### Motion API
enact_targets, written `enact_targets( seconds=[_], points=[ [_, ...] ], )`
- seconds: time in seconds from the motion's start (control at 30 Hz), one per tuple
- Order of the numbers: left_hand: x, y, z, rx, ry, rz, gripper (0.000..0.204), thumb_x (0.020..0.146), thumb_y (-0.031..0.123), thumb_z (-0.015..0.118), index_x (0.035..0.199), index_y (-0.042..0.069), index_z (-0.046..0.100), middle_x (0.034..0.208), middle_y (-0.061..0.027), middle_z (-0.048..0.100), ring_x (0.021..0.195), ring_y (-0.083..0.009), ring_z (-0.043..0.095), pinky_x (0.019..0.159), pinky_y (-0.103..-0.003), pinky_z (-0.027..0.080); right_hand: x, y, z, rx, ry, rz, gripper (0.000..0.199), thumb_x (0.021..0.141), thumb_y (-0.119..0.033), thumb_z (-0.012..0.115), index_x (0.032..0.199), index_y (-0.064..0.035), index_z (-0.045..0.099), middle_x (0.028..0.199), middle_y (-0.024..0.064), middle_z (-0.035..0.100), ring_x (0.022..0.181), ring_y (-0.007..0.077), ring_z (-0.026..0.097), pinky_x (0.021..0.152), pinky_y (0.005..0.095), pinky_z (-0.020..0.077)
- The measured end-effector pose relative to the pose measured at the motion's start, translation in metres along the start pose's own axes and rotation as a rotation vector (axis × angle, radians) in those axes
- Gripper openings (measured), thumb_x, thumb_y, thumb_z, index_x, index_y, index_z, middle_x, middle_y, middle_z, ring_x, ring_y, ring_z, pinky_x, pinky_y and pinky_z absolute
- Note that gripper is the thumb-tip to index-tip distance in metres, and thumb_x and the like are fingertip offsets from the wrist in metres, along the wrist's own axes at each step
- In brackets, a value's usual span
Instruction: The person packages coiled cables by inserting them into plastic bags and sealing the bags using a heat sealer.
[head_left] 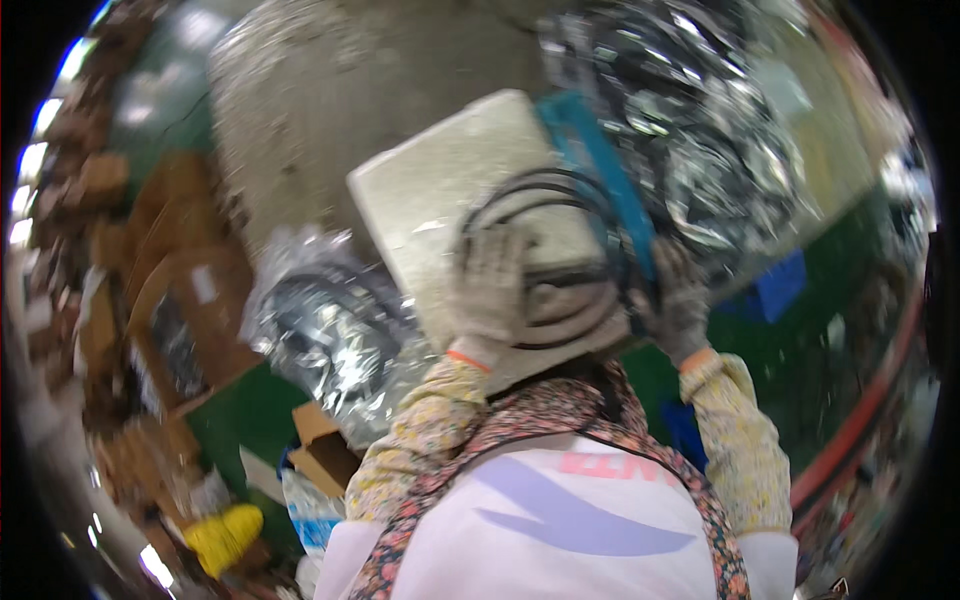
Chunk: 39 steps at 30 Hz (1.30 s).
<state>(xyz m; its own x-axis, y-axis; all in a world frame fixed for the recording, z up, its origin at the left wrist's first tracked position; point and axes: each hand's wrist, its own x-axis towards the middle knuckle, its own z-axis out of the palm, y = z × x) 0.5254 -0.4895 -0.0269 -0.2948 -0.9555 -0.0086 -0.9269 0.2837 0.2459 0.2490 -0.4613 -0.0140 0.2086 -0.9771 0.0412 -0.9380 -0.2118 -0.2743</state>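
A coil of black hose or cable (545,180) lies on a pale, flat slab (420,195) in front of me, its loops partly covered by my hands. My left hand (490,280), in a grey knit glove, rests on the coil's left side with fingers stretched out flat. At the coil's right edge, my gloved right hand (682,300) has its thumb and fingers around the black loops; blur hides exactly how it grips. A teal strip or frame (605,165) runs along the slab's right side, beside that hand's fingertips.
Clear plastic bags with black coiled parts lie at left (335,330) and far right (700,140). Grey-brown sheeting (320,110) covers the far surface. Cardboard boxes (195,300) crowd the left, with a yellow bundle (225,540) below. A blue container (778,287) stands at right.
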Motion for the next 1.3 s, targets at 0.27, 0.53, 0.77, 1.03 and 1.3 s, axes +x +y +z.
enact_targets(
  seconds=[0.27,0.53,0.77,1.03,1.3],
  points=[
    [-0.006,0.01,0.019,0.059,0.041,-0.002,0.076,0.088,0.063,0.041,0.147,0.015,0.035,0.145,-0.0109,0.045,0.138,-0.0253,0.036,0.118,-0.05,0.009,-0.019,0.027,0.007,0.064,0.203,-0.176,0.049,0.093,-0.031,0.051,0.135,-0.0055,0.047,0.135,0.0179,0.049,0.124,0.036,0.048,0.103,0.0474,0.0369],
    [-0.001,0.01,0.013,0.01,0.194,-0.049,0.065,0.084,0.053,0.058,0.137,0.018,0.049,0.137,-0.0076,0.053,0.135,-0.0247,0.04,0.117,-0.045,0.016,-0.009,0.015,0.0,0.055,0.205,-0.149,0.046,0.09,-0.027,0.057,0.131,-0.008,0.051,0.134,0.0127,0.052,0.125,0.033,0.048,0.103,0.0468,0.0379],
    [0.056,0.008,-0.012,-0.07,0.249,-0.191,0.055,0.081,0.044,0.066,0.124,0.012,0.058,0.134,-0.0126,0.053,0.131,-0.0308,0.043,0.113,-0.043,0.025,-0.009,0.012,0.006,0.05,0.245,-0.127,0.05,0.086,-0.031,0.059,0.131,-0.0104,0.052,0.131,0.0106,0.053,0.12,0.032,0.05,0.101,0.0459,0.0384],
    [0.092,0.002,-0.054,-0.137,-0.276,-0.325,0.045,0.078,0.038,0.067,0.111,0.007,0.061,0.107,-0.0186,0.065,0.105,-0.0348,0.061,0.092,-0.044,0.046,-0.061,0.014,0.008,1.22,0.464,0.385,0.044,0.095,-0.023,0.056,0.133,-0.002,0.049,0.129,0.0152,0.052,0.118,0.0249,0.05,0.102,0.04,0.0384],
    [-0.054,-0.012,-0.157,-1.072,-0.063,-0.254,0.043,0.077,0.015,0.077,0.115,0.003,0.06,0.09,-0.0078,0.067,0.081,-0.0109,0.064,0.071,-0.026,0.053,-0.088,-0.057,0.013,1.269,-0.165,0.294,0.065,0.08,-0.005,0.068,0.139,-0.0026,0.041,0.135,0.014,0.048,0.101,0.0215,0.059,0.082,0.0324,0.0511]
  ],
)
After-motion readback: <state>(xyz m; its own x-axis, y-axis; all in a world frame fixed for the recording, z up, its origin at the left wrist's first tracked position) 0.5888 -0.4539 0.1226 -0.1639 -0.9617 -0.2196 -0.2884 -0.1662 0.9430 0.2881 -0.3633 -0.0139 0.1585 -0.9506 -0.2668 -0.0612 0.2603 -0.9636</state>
